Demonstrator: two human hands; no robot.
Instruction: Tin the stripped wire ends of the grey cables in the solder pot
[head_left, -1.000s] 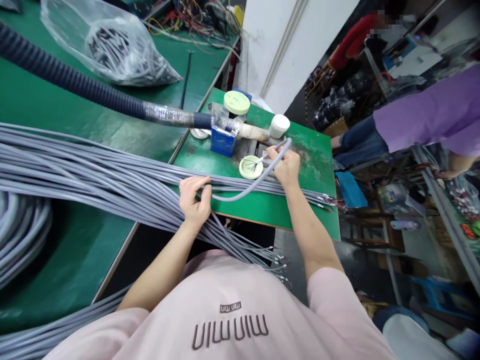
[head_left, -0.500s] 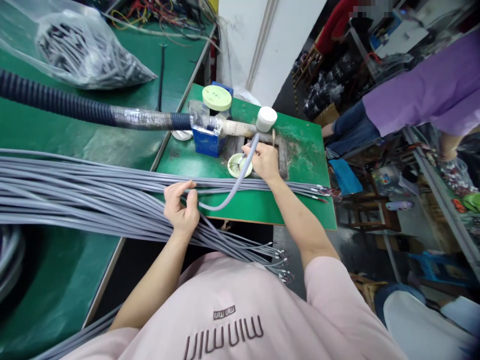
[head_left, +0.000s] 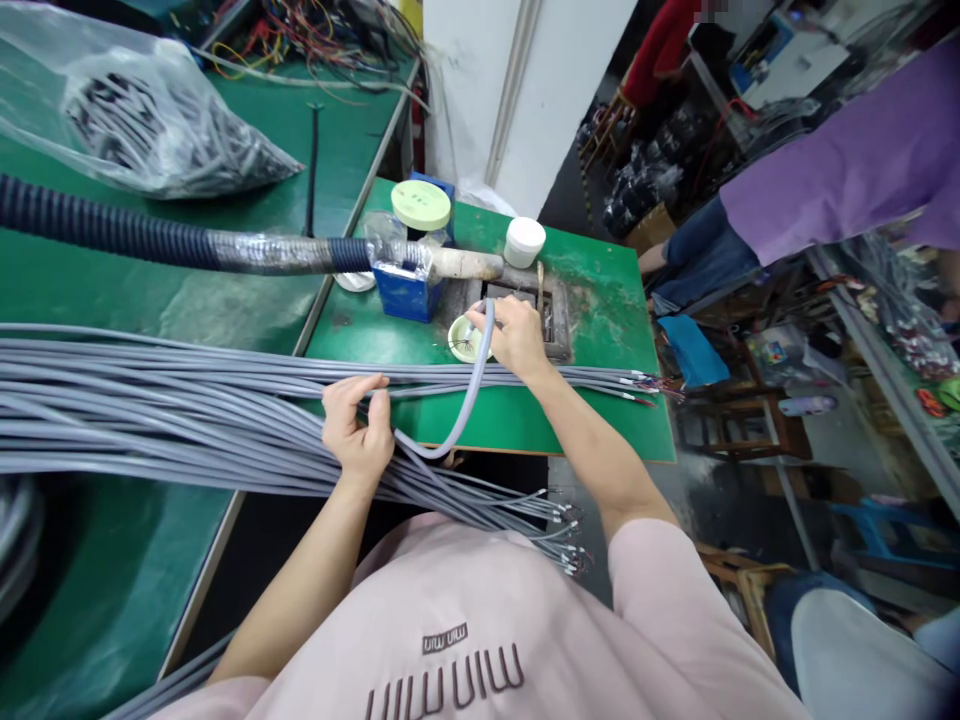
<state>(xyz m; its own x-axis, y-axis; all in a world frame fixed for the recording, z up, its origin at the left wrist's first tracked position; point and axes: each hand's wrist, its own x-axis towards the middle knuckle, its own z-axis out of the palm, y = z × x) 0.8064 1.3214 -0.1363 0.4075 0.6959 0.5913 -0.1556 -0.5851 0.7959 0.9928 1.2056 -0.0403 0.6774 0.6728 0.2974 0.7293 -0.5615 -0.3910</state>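
Note:
Between the finger and thumb of my right hand (head_left: 519, 340) is the end part of a grey cable (head_left: 471, 398), bent upward in a loop. Its thin bare wires point down into a small pale-green dish (head_left: 456, 349). My left hand (head_left: 355, 432) curls around the same cable where it leaves a thick bundle of grey cables (head_left: 165, 405); whether other cables are in that grip I cannot tell. Beyond the bundle, several more cables lie across the green table (head_left: 600, 320), their stripped ends at its right side.
A ribbed hose (head_left: 112, 225) with a pale nozzle rests on a blue box (head_left: 401, 292). Behind the dish are a white jar (head_left: 524, 242) and a round pale-green lid (head_left: 421, 204). A plastic bag (head_left: 172, 130) of cable pieces lies at left. A person in purple (head_left: 832, 170) stands at right.
My right hand has come slightly down and left, bringing the cable's wires lower over the dish. The cable's loop sags nearer the table edge. My left hand keeps its grip.

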